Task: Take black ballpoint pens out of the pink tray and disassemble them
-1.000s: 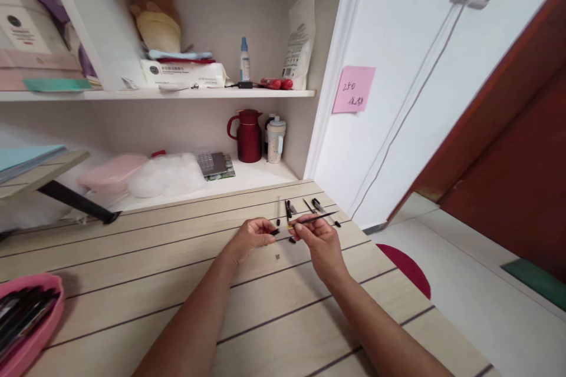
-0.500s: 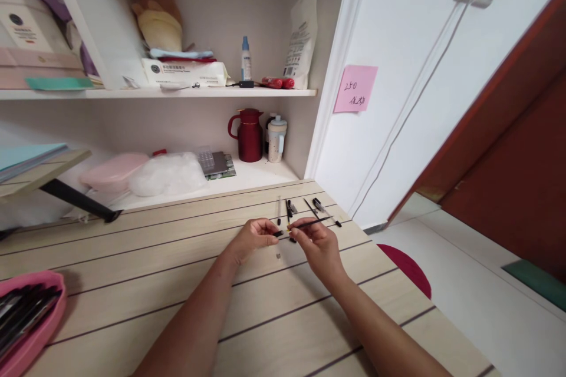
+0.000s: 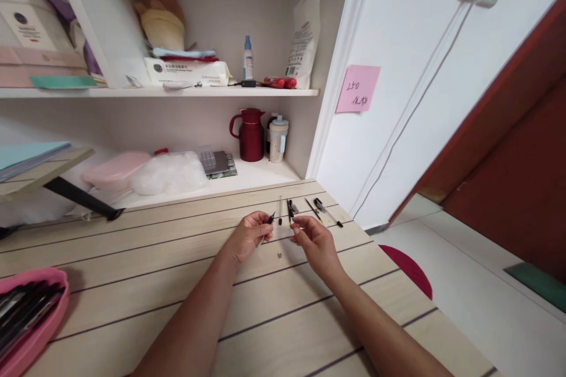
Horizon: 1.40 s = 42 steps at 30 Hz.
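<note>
Head view, with 12 o'clock pointing away from the person: the striped wooden desk (image 3: 132, 271) fills the foreground, with a pink container (image 3: 62, 312) of pens at its 8 o'clock edge. Both hands meet near its far right corner, just apart. The left hand (image 3: 247, 238) is closed in a pinch on a slim pen piece (image 3: 270, 220), whose long axis runs from 7 to 1 o'clock, the dark tip at the 1 o'clock end. The right hand (image 3: 316, 241) lies at about 3 o'clock from that piece, fingers curled; whether it grips anything small I cannot tell. The left hand clearly has the piece, so the right must reach towards 9 o'clock to meet it. From the right hand, a clear-barrelled pen (image 3: 328, 213) lies at 1 o'clock, its axis slanting from 10 to 4; a thin dark rod (image 3: 313, 210), slanting 11 to 5, lies near 12. At 2 o'clock from the left hand, a clear tube (image 3: 280, 207) runs 12 to 6, dark end nearest. Smallest, a metallic bit (image 3: 279, 255) sits at 4 o'clock from the left hand.
</note>
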Each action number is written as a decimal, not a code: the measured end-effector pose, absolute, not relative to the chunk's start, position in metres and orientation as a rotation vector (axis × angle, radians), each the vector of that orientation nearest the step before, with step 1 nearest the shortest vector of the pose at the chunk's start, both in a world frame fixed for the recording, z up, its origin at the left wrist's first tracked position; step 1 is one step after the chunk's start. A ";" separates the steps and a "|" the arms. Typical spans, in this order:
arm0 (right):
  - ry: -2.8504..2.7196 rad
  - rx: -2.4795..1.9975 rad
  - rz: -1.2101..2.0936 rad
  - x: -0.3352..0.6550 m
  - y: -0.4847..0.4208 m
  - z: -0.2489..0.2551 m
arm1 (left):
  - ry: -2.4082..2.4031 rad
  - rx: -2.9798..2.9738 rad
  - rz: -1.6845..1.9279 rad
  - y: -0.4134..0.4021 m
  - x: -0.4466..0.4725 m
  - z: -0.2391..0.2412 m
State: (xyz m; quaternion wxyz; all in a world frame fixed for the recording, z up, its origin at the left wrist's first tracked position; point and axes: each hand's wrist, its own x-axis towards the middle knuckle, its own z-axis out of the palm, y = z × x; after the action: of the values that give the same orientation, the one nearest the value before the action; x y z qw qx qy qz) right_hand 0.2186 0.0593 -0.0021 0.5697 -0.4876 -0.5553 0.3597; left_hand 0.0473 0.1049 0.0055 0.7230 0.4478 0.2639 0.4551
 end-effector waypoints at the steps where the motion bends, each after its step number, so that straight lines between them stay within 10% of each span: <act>1: -1.321 -1.170 0.825 0.219 0.060 -0.003 | 0.570 0.977 1.011 0.105 0.047 0.006; 14: -2.038 -1.909 0.179 0.222 0.062 -0.004 | 0.468 0.789 1.103 0.107 0.044 0.009; 29: -1.379 -1.213 1.013 0.195 0.049 -0.005 | 0.309 0.502 1.312 0.094 0.071 0.033; 42: -1.222 -1.090 1.040 0.194 0.048 -0.004 | 0.259 0.583 1.340 0.081 0.082 0.045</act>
State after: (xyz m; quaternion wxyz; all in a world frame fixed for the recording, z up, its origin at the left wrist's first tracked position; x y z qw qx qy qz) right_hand 0.1944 0.0482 -0.0035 0.5653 -0.4636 -0.5195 0.4422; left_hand 0.0817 0.0807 0.0453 0.7370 0.2656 0.1181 0.6102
